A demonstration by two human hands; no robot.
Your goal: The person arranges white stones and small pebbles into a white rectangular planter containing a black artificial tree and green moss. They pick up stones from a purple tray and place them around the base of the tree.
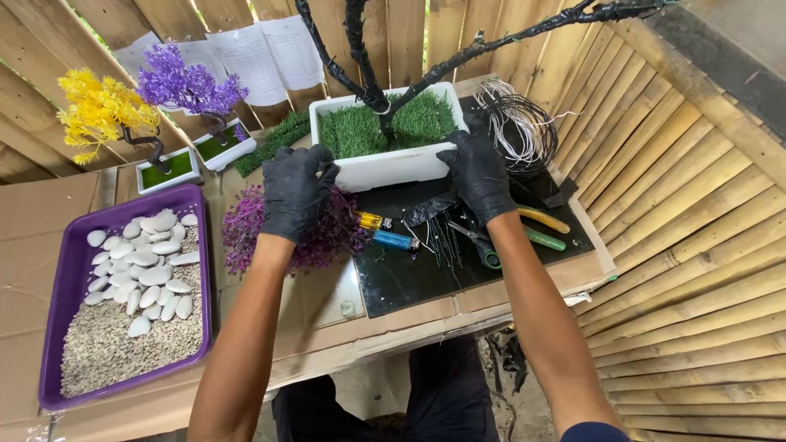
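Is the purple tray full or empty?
Nearly full. The purple tray holds fine gravel across its floor, with white pebbles heaped at the far end.

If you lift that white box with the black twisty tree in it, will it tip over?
It probably could tip. The black tree rises tall and leans its branches out sideways, well past the white planter, so it looks top-heavy. Both gloved hands, left hand and right hand, grip the planter's front, which likely steadies it. The wrapped branches look stiff, not floppy.
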